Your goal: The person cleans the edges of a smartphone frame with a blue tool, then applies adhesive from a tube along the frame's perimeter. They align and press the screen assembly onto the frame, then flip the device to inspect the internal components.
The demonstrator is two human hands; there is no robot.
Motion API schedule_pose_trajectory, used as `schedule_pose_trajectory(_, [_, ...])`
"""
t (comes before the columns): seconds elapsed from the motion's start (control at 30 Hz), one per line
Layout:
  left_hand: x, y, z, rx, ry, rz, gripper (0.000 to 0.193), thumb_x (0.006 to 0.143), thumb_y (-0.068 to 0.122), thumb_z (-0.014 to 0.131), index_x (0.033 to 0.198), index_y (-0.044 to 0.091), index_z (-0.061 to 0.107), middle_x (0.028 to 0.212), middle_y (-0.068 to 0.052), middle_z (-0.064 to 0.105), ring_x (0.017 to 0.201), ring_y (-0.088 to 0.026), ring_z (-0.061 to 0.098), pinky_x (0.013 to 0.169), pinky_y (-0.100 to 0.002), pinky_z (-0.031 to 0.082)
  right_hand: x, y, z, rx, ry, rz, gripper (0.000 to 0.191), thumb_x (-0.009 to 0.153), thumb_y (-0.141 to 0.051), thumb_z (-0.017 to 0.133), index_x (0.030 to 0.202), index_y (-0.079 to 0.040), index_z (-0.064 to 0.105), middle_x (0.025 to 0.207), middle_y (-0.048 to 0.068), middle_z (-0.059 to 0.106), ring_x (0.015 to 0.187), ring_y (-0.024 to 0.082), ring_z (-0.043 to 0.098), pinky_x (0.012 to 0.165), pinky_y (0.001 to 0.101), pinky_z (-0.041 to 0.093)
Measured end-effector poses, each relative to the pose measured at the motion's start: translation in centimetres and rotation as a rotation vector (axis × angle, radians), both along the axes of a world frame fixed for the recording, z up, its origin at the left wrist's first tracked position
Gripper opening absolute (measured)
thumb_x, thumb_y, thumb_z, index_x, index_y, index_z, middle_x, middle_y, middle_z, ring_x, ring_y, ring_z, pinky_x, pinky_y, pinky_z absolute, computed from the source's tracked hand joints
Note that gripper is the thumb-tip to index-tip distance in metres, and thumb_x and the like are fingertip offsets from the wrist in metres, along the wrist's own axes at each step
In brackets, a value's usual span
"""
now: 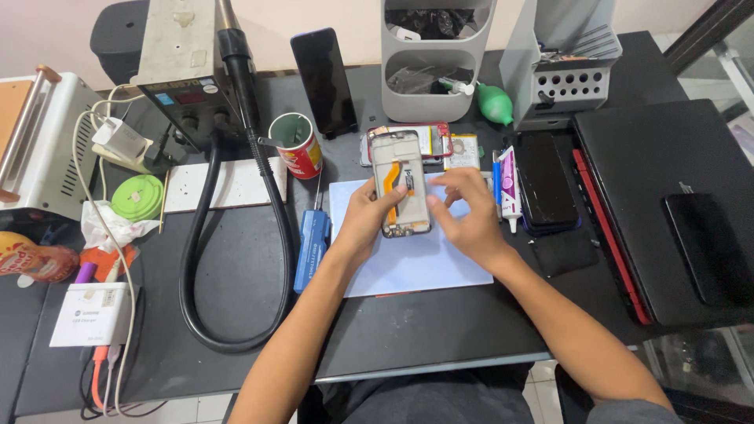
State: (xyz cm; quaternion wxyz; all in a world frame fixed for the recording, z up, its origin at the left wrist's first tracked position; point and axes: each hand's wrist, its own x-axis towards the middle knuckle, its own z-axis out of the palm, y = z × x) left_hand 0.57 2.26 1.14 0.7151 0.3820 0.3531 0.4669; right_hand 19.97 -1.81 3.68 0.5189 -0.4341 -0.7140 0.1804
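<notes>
Head view: opened phone frame (400, 186) lies on the pale blue mat (408, 263) — left hand (367, 220) clasps its edge, right hand (465, 213) pinches at its side. Best steady the frame, working gently near the orange flex.

White box (88, 314) front-left — red can (299, 146) mid-desk, dark phone screen (543, 181) right.

Red can (300, 146) and hose (236, 259) leftward

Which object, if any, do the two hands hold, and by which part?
The left hand grips the opened phone frame by its left long edge, thumb on the orange flex strip. The right hand touches its right edge.
</notes>
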Motion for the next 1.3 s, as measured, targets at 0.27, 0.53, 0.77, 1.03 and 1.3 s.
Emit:
schedule_pose_trajectory(0.27, [0.5,-0.3,0.2,0.053,0.077,0.009,0.039,0.091,0.016,0.073,0.123,-0.005,0.064,0.107,-0.013,0.073,0.092,-0.016,0.071,0.08,-0.032,0.059,0.8,1.5,-2.1,-0.332,0.175,0.07,0.029,0.095,-0.014,0.073,0.121,-0.004,0.063,0.098,0.0,0.064,0.091,0.008,0.063,0.073,0.0225,0.051])
schedule_pose_trajectory(0.53, [0.1,0.1,0.2,-0.037,0.102,0.01,0.038,0.089,0.011,0.067,0.124,-0.004,0.062,0.108,-0.012,0.072,0.092,-0.016,0.072,0.081,-0.031,0.059,0.7,1.8,-2.7,-0.438,0.084,0.146,0.026,0.094,-0.017,0.073,0.113,-0.003,0.063,0.095,0.001,0.071,0.087,0.008,0.067,0.068,0.023,0.049])
schedule_pose_trajectory(0.77, [-0.2,0.5,0.3,0.021,0.154,0.183,0.04,0.089,0.01,0.067,0.127,-0.003,0.06,0.108,-0.012,0.071,0.092,-0.017,0.072,0.08,-0.031,0.06,2.2,3.0,-2.3,-0.466,0.167,0.128,0.019,0.098,-0.017,0.069,0.112,-0.005,0.067,0.092,0.0,0.07,0.082,0.008,0.066,0.068,0.0224,0.052])
schedule_pose_trajectory(1.03, [-1.4,1.5,0.6,0.092,0.05,0.367,0.034,0.095,0.005,0.064,0.127,-0.004,0.062,0.114,-0.012,0.073,0.099,-0.017,0.072,0.087,-0.029,0.059,3.3,3.6,-1.6,-0.313,-0.04,-0.143,0.014,0.098,-0.013,0.071,0.109,-0.004,0.072,0.089,-0.001,0.072,0.081,0.007,0.065,0.067,0.0245,0.049])
schedule_pose_trajectory(1.3, [-1.3,1.0,1.1,-0.074,0.171,0.211,0.037,0.088,0.009,0.065,0.123,-0.004,0.061,0.104,-0.016,0.073,0.085,-0.02,0.074,0.077,-0.033,0.063,5.3,4.6,-0.3,-0.388,0.287,-0.101,0.017,0.106,-0.009,0.053,0.115,-0.003,0.067,0.093,0.002,0.069,0.075,0.006,0.061,0.065,0.0221,0.049])
